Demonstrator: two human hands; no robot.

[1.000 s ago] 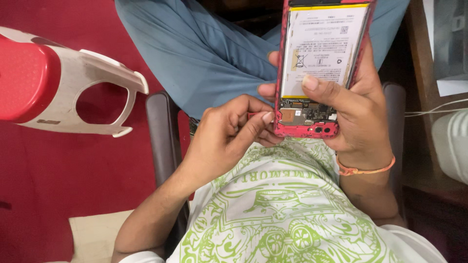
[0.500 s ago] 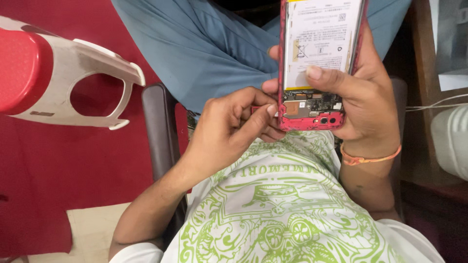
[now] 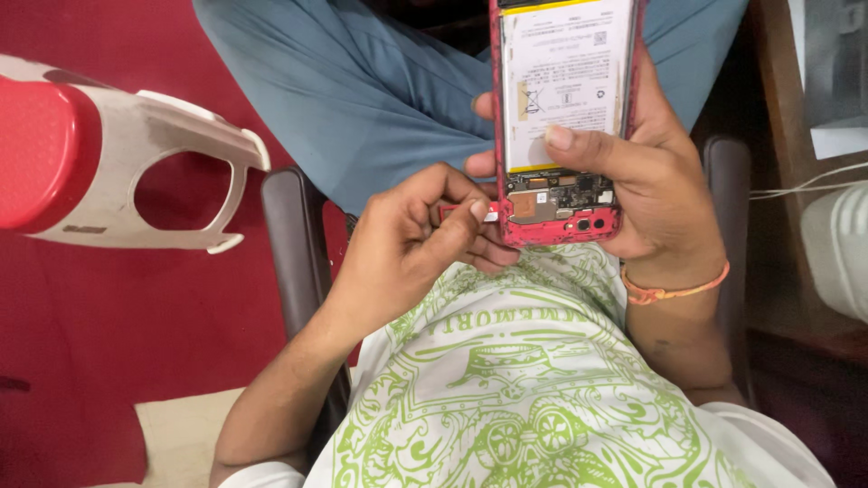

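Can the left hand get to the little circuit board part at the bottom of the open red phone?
Probably yes. The left hand already pinches a small red piece beside the circuit board, which lies uncovered below the right hand's thumb.

A white rectangular battery label (image 3: 565,81) with a yellow top edge fills the opened red phone (image 3: 561,221).

We hold an opened red phone (image 3: 562,126), its back cover off, in our right hand (image 3: 633,181) at the upper centre of the frame, thumb laid across the white battery (image 3: 565,63). Our left hand (image 3: 407,244) pinches a small red part (image 3: 461,213) at the phone's lower left edge. A red and white plastic stool (image 3: 117,172) fills the upper left; blue trousers (image 3: 362,81) lie behind.
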